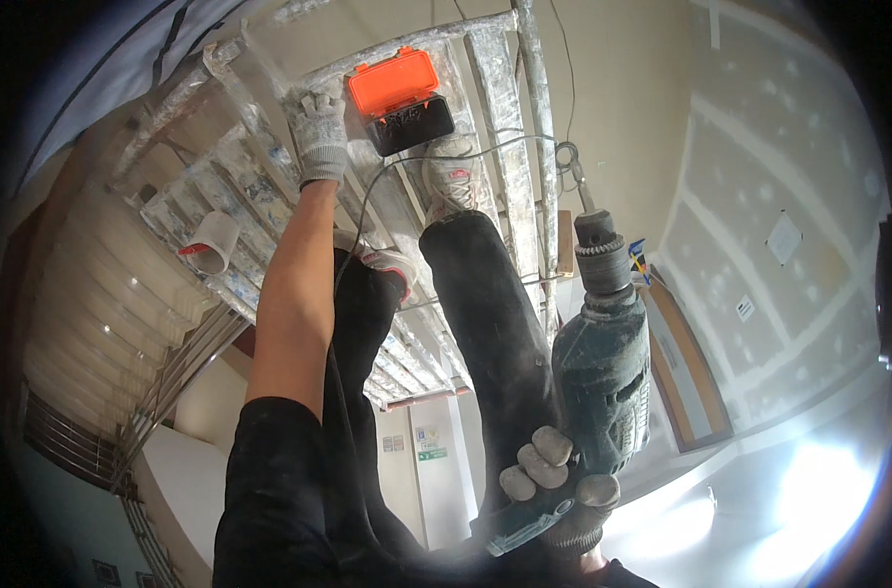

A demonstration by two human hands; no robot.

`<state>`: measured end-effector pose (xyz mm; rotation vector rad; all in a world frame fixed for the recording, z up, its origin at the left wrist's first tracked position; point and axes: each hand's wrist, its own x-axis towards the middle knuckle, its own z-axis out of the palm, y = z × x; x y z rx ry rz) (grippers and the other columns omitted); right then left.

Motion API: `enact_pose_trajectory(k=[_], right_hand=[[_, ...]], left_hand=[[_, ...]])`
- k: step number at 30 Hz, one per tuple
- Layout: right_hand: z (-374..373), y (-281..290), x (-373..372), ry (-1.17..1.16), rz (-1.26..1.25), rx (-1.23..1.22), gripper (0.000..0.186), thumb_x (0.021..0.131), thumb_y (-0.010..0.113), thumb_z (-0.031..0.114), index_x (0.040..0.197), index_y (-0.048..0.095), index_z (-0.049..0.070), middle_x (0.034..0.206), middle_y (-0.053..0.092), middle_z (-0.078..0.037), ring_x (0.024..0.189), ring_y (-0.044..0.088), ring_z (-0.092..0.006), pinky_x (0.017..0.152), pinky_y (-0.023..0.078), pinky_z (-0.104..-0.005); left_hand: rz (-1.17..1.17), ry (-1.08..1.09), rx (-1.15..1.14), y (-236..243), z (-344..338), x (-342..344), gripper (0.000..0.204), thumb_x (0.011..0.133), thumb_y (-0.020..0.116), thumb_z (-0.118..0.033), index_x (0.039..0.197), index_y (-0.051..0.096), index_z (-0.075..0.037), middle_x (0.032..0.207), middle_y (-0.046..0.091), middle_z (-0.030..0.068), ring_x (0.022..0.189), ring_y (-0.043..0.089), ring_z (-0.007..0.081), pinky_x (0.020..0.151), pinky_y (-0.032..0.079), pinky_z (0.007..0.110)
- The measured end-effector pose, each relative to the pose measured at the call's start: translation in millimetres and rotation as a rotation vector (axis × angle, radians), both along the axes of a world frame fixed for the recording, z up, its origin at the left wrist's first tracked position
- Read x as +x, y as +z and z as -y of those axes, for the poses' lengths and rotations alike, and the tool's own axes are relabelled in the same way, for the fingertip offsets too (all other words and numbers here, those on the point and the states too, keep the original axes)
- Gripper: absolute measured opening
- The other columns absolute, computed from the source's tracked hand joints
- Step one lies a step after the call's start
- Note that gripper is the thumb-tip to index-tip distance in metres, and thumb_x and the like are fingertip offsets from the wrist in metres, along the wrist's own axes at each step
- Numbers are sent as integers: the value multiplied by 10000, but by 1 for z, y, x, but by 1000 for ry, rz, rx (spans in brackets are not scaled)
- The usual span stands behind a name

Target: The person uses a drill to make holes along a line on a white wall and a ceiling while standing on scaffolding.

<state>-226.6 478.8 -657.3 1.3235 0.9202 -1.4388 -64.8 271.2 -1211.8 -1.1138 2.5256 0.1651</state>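
Note:
My right hand [554,470], in a grey dusty glove, is wrapped round the handle of a dark green corded power drill [602,363]. The drill's chuck points away from me, with a metal bit [585,186] in it. My left hand [320,137], also gloved, reaches forward to the paint-splattered slatted platform [490,59]. Its fingers are curled, and what they hold, if anything, is hidden. Just right of it lies an open small case with an orange lid [395,80] and a black base [409,125] holding dark pieces too small to name.
My shoes [453,176] stand on the slats. A dark cable [465,155] loops across the platform. At the left sits a white cup-like container [216,243] with something red at its mouth. Railings [181,372] show below left; a jointed plasterboard wall [759,206] rises at right.

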Motion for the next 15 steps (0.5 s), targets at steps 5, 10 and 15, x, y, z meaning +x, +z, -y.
enact_pose_trajectory(k=[5,10,15], right_hand=[[11,1,-1,108,-67,55,478,683,741,153,1100,510,114,876,446,8,865,449,-176,768,406,-331],[14,8,4,385,-116,38,574,670,733,176,1194,556,22,927,522,-54,896,551,-221,828,496,-368],[0,21,18,588,-260,-53,515,703,698,107,1195,618,-22,1005,655,-110,915,667,-255,840,567,-392]], left_hand=[[-41,82,-42,6,-3,-7,502,939,591,-162,1438,544,-172,1450,550,118,1331,534,342,1048,475,481],[-709,712,521,48,25,7,211,923,652,-33,1118,659,-114,962,669,57,881,669,189,767,582,372],[-1097,1236,1095,246,12,-37,111,907,689,-13,1005,672,-62,883,651,-11,760,619,84,663,529,257]])
